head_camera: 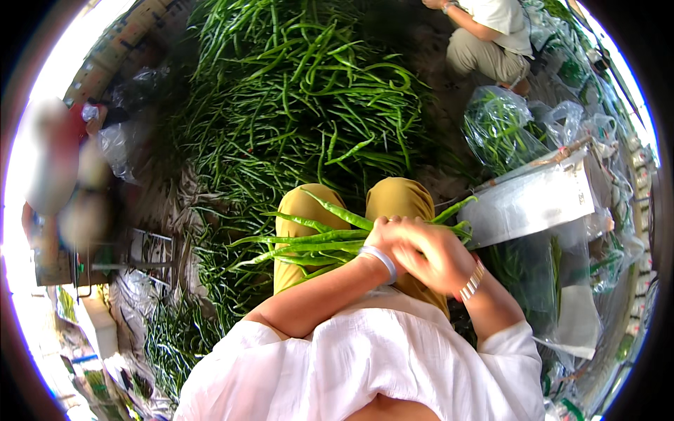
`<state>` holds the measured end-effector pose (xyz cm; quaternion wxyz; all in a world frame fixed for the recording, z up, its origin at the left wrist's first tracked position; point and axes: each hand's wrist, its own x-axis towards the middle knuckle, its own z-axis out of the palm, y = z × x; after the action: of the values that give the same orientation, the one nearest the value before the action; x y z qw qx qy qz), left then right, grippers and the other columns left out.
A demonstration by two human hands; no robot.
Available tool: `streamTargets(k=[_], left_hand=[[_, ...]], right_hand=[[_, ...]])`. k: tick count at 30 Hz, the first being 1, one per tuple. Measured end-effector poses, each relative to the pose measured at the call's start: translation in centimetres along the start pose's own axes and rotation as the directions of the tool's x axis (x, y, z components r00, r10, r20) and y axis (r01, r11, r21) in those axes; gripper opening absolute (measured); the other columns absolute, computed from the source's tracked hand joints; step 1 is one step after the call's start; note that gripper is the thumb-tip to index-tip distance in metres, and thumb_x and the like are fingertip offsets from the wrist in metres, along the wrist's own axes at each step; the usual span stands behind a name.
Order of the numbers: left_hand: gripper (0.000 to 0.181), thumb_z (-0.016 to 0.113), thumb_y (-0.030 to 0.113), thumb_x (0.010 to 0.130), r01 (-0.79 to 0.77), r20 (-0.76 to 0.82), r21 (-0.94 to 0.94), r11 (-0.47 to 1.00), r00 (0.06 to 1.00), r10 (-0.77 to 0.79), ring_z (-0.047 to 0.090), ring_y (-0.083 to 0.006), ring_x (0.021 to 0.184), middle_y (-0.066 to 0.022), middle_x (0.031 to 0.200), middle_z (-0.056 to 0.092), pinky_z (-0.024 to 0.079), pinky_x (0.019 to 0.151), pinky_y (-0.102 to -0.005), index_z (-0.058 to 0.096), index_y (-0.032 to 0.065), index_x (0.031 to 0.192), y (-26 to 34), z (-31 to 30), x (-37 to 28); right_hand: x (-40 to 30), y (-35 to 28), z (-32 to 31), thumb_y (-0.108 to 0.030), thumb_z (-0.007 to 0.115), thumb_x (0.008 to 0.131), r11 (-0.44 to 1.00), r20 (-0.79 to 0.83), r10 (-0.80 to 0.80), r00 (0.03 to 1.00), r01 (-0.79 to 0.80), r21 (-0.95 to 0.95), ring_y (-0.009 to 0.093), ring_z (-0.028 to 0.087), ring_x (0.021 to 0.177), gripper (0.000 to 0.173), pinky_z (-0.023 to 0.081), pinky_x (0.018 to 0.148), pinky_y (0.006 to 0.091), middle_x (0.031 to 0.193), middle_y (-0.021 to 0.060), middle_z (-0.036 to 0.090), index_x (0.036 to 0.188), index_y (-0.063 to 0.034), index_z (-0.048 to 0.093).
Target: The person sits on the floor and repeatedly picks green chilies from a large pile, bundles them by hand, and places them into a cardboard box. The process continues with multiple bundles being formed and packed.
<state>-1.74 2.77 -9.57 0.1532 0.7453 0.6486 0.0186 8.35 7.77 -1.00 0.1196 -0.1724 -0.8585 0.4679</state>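
A bunch of long green chili peppers lies across my lap, its tips spreading to the left and some ends showing at the right. My left hand, with a pale band on the wrist, is closed around the bunch. My right hand, with a metal bracelet, overlaps it; its fingers are blurred and partly hidden, so its hold is unclear. Past my knees spreads a large heap of loose green chili peppers, which also runs down my left side.
To the right stand a white box-like panel, a clear plastic bag of green peppers and a clear plastic sleeve. A person crouches at the upper right. Blurred people and a metal-framed stool are at the left.
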Motion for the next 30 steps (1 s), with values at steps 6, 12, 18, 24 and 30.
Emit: streamTargets(k=[6, 12, 18, 24, 30], left_hand=[[0.078, 0.043, 0.06, 0.079, -0.099, 0.12, 0.036, 0.994, 0.988, 0.095, 0.03, -0.0305, 0.127, -0.0176, 0.135, 0.036, 0.022, 0.104, -0.0418, 0.034, 0.0015, 0.131, 0.8, -0.3, -0.1], [0.075, 0.063, 0.053, 0.065, -0.107, -0.152, 0.116, 0.987, 0.98, 0.125, 0.046, -0.03, 0.107, -0.0184, 0.106, 0.053, 0.02, 0.104, -0.0447, 0.047, 0.0007, 0.116, 0.9, -0.8, 0.1], [0.077, 0.064, 0.052, 0.066, -0.069, -0.139, 0.028, 0.997, 0.988, 0.072, 0.054, -0.0296, 0.097, -0.0145, 0.107, 0.051, 0.032, 0.093, -0.0522, 0.041, 0.0065, 0.123, 1.4, -0.6, 0.6], [0.061, 0.062, 0.029, 0.071, -0.203, 0.035, -0.503, 0.84, 0.967, 0.254, 0.048, -0.0359, 0.105, -0.0211, 0.112, 0.049, 0.039, 0.092, -0.0398, 0.042, 0.0036, 0.122, -4.9, 1.9, 3.9], [0.041, 0.045, 0.024, 0.088, 0.485, 0.461, -0.873, -0.055, 0.856, 0.233, 0.05, -0.0195, 0.106, -0.0088, 0.114, 0.052, 0.037, 0.095, -0.0309, 0.045, 0.0027, 0.123, -6.5, -0.9, 4.7]], right_hand=[[11.3, 6.5, 4.5, -0.028, 0.052, 0.079, 0.904, 0.376, 0.304, 0.875, -0.142, -0.403, 0.034, 0.059, 0.078, 0.029, 0.045, 0.068, 0.0428, 0.082, 0.0179, 0.061, 0.092, -0.0041, 0.059], [13.8, 3.0, -2.2, -0.021, 0.058, 0.082, 0.991, -0.233, 0.049, 0.971, -0.077, -0.113, 0.02, 0.06, 0.064, 0.021, 0.047, 0.06, 0.0308, 0.07, 0.011, 0.06, 0.085, -0.0005, 0.055], [8.3, 1.0, -12.3, -0.02, 0.054, 0.086, 0.8, -0.833, 0.088, 0.547, 0.46, 0.386, 0.01, 0.046, 0.047, 0.017, 0.037, 0.044, 0.0219, 0.079, 0.0129, 0.064, 0.09, -0.0038, 0.057], [-7.0, 4.0, -9.8, -0.023, 0.041, 0.092, 0.03, -0.613, 0.331, 0.718, 0.641, 0.767, 0.012, 0.049, 0.051, 0.026, 0.041, 0.042, 0.0233, 0.093, 0.0129, 0.059, 0.098, -0.0011, 0.053], [-12.9, 4.7, 3.5, -0.022, 0.049, 0.088, -0.265, -0.13, 0.665, 0.735, 0.395, 0.88, 0.011, 0.051, 0.061, 0.014, 0.041, 0.05, 0.0213, 0.092, 0.0084, 0.058, 0.094, -0.0105, 0.054]])
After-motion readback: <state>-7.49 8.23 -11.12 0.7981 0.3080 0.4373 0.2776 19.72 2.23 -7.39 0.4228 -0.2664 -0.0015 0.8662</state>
